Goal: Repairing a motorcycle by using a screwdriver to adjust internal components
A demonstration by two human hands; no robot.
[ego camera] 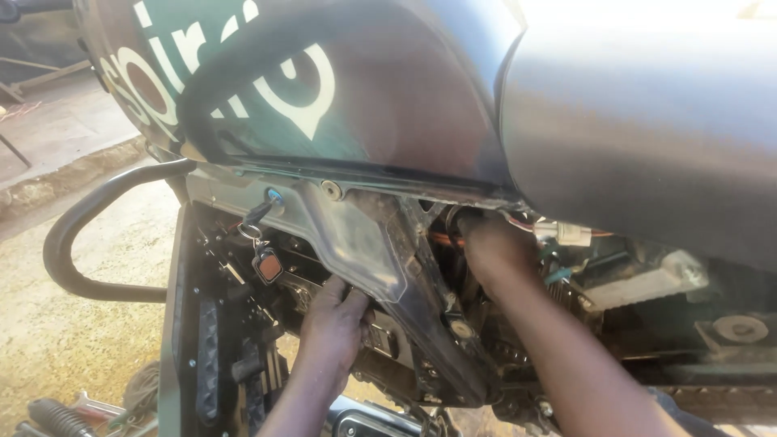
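left hand [336, 320]: fingers curled on lower edge of translucent side cover [364, 243], cover just above the grip | right hand [494, 251]: reaching behind cover's right edge under seat [647, 121], fingers hidden, grip unreadable | key with orange fob [265, 260]: left of left hand

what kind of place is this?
Probably an outdoor or open-fronted motorcycle repair spot. A motorcycle stands with its side panel loose and wiring exposed, both hands, left hand and right hand, are in the frame, and tools lie on bare gritty ground.
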